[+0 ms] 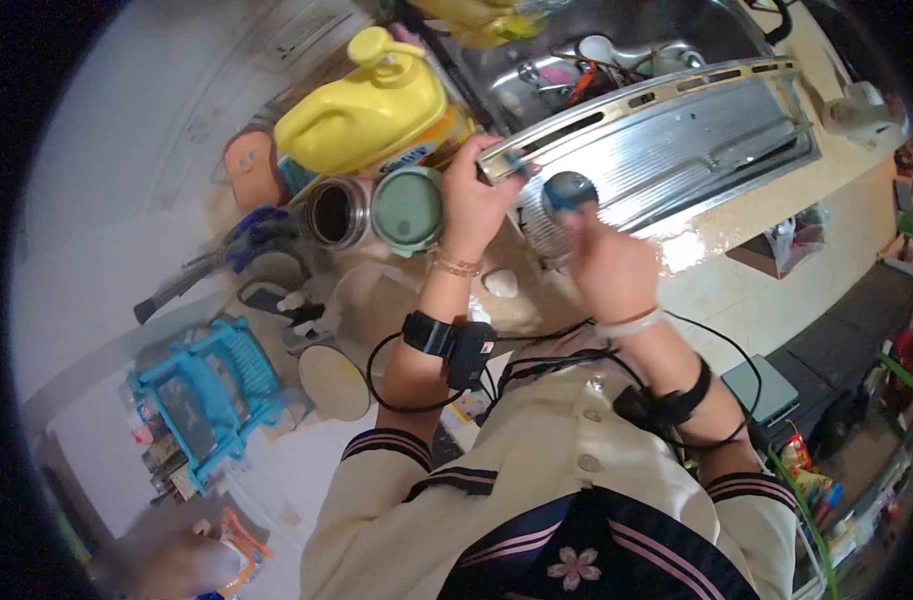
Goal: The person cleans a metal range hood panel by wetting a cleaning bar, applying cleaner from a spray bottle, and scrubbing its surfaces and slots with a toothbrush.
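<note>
A long ribbed metal panel [667, 150] with slots along its far edge lies tilted in front of me, its far side against the sink. My left hand [482, 195] is closed around the panel's near left corner. My right hand [617, 270] is closed on a round scrubber [570, 190] with a dark bluish top, at the panel's left end. The scrubber's underside is hidden, so contact with the metal cannot be made out. Left of my left hand are a green lid [408, 210] and an open wide-mouthed jar [337, 213]. A small white piece [500, 283] lies between my forearms.
Behind the jar leans a yellow jug [367, 110]. The metal sink [507, 75] holds utensils and dishes. A whitish bottle [867, 115] stands at the counter's right end. To the left are a blue plastic rack [212, 395] and a round pale lid [335, 382]. Cables loop around my forearms.
</note>
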Available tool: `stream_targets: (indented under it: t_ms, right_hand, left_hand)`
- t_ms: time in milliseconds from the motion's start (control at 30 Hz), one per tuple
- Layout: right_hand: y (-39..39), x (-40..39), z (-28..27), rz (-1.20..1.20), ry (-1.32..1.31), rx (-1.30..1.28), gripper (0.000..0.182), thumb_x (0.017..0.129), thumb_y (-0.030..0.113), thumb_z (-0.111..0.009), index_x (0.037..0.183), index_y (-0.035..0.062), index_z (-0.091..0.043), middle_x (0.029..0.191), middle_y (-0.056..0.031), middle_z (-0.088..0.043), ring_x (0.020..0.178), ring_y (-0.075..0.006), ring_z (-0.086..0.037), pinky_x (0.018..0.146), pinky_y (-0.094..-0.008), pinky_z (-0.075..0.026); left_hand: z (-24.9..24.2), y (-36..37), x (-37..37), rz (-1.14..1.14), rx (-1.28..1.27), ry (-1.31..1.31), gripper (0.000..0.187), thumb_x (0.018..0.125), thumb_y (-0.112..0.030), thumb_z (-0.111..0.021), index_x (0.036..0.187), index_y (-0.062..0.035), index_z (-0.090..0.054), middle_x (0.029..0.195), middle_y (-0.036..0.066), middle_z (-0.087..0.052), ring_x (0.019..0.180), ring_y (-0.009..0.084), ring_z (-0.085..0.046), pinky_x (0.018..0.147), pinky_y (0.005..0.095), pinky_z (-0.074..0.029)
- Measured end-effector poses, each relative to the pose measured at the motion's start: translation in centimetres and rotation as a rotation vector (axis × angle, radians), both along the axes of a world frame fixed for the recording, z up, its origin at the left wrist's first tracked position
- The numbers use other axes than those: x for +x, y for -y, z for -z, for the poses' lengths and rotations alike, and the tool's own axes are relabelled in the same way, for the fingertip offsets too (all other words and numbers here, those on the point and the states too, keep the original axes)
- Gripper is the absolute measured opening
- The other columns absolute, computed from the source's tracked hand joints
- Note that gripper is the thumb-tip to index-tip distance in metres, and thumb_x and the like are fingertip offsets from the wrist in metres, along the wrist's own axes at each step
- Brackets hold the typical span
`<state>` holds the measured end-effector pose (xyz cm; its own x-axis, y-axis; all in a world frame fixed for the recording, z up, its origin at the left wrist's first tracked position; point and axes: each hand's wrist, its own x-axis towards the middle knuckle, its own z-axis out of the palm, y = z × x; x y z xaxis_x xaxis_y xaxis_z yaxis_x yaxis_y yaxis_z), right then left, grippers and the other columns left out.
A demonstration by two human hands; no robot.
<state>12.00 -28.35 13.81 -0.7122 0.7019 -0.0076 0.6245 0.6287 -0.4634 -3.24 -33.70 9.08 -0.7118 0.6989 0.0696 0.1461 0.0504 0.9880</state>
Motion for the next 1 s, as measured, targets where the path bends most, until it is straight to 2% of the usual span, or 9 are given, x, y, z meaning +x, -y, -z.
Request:
stream_targets:
  t_ms: [67, 233, 333, 433, 500, 600, 800, 967, 1000]
  right_hand:
    - [0.2, 0.1, 0.1, -0.008, -0.001, 0.013, 0.025, 0.089, 0.028, -0.046, 0.076, 0.0085, -0.053, 0.053, -0.0132, -0.055, 0.051, -0.0331, -0.056, 0.044, -0.0422, -0.043]
    - [-6.7, 4.1, 1.4, 0.357, 0.024, 0.038, 0.032, 0.090, 0.034, -0.044, 0.075, 0.0072, -0.054, 0.057, -0.0152, -0.056, 0.053, -0.0358, -0.056, 0.048, -0.0434, -0.043]
    - [-9.4, 7.3, 2.4, 0.548, -0.059, -0.162, 0.033, 0.090, 0.036, -0.043, 0.085, 0.0072, -0.058, 0.066, -0.0178, -0.058, 0.064, -0.0372, -0.057, 0.055, -0.0429, -0.043]
    - [-10.4, 9.0, 3.5, 0.631, -0.256, -0.163, 0.032, 0.091, 0.034, -0.042, 0.092, 0.0059, -0.058, 0.072, -0.0191, -0.059, 0.067, -0.0366, -0.057, 0.057, -0.0407, -0.043]
    - [-12.2, 9.6, 2.9, 0.717, -0.296, -0.218, 0.025, 0.092, 0.025, -0.044, 0.094, 0.0031, -0.055, 0.070, -0.0182, -0.057, 0.061, -0.0314, -0.055, 0.056, -0.0369, -0.042]
    - [-16.2, 11.2, 3.5, 0.660, -0.342, -0.176, 0.024, 0.092, 0.023, -0.044, 0.092, 0.0014, -0.054, 0.069, -0.0186, -0.057, 0.061, -0.0320, -0.056, 0.056, -0.0370, -0.042]
    - [-22.0, 10.3, 2.7, 0.470, -0.301, -0.134, 0.025, 0.091, 0.026, -0.044, 0.090, 0.0025, -0.054, 0.068, -0.0212, -0.058, 0.063, -0.0406, -0.056, 0.054, -0.0452, -0.042]
    - [-18.2, 6.3, 1.7, 0.003, -0.072, -0.116, 0.019, 0.088, 0.026, -0.046, 0.089, 0.0098, -0.056, 0.063, -0.0178, -0.059, 0.056, -0.0378, -0.058, 0.054, -0.0465, -0.047]
    - [-19.0, 6.7, 1.5, 0.014, -0.061, -0.043, 0.019, 0.088, 0.026, -0.047, 0.083, 0.0093, -0.055, 0.061, -0.0168, -0.058, 0.055, -0.0362, -0.058, 0.051, -0.0443, -0.047]
  left_hand:
    - [0.6, -0.1, 0.0, -0.029, -0.030, -0.023, 0.033, 0.068, -0.006, -0.075, 0.092, -0.0007, -0.053, 0.084, 0.004, -0.061, 0.075, 0.0086, -0.054, 0.068, 0.0238, -0.046]
    - [0.1, 0.3, -0.1, 0.050, -0.041, 0.113, 0.035, 0.069, 0.002, -0.072, 0.098, -0.0014, -0.052, 0.093, 0.006, -0.060, 0.085, 0.0130, -0.056, 0.077, 0.0263, -0.046]
    - [-1.2, -0.6, 1.1, -0.112, 0.122, -0.152, 0.037, 0.070, -0.002, -0.071, 0.103, -0.0020, -0.052, 0.096, 0.007, -0.059, 0.087, 0.0155, -0.056, 0.080, 0.0271, -0.044]
    - [-3.3, -0.5, 1.7, -0.066, -0.090, -0.303, 0.042, 0.071, -0.001, -0.069, 0.109, -0.0030, -0.052, 0.102, 0.009, -0.058, 0.096, 0.0203, -0.054, 0.086, 0.0297, -0.042]
    - [-5.0, -1.4, 2.1, -0.016, -0.241, -0.588, 0.042, 0.072, -0.008, -0.069, 0.111, -0.0055, -0.053, 0.103, 0.010, -0.058, 0.097, 0.0236, -0.054, 0.091, 0.0350, -0.038]
    - [-6.8, -3.8, 3.2, -0.003, -0.432, -0.994, 0.036, 0.073, -0.017, -0.067, 0.107, -0.0082, -0.057, 0.101, 0.011, -0.059, 0.095, 0.0289, -0.053, 0.094, 0.0401, -0.035]
    - [-5.7, -11.8, 6.3, 0.045, -0.501, -0.942, 0.039, 0.075, -0.023, -0.066, 0.110, -0.0085, -0.057, 0.096, 0.010, -0.060, 0.089, 0.0291, -0.055, 0.084, 0.0392, -0.040]
    - [-3.5, -15.4, 7.2, 0.035, -0.569, -0.952, 0.042, 0.072, -0.027, -0.067, 0.110, -0.0118, -0.058, 0.087, 0.008, -0.059, 0.082, 0.0264, -0.055, 0.072, 0.0369, -0.041]
    - [-3.3, -15.5, 7.1, 0.020, -0.577, -0.975, 0.040, 0.071, -0.028, -0.067, 0.108, -0.0133, -0.059, 0.081, 0.006, -0.058, 0.078, 0.0248, -0.056, 0.068, 0.0364, -0.041]
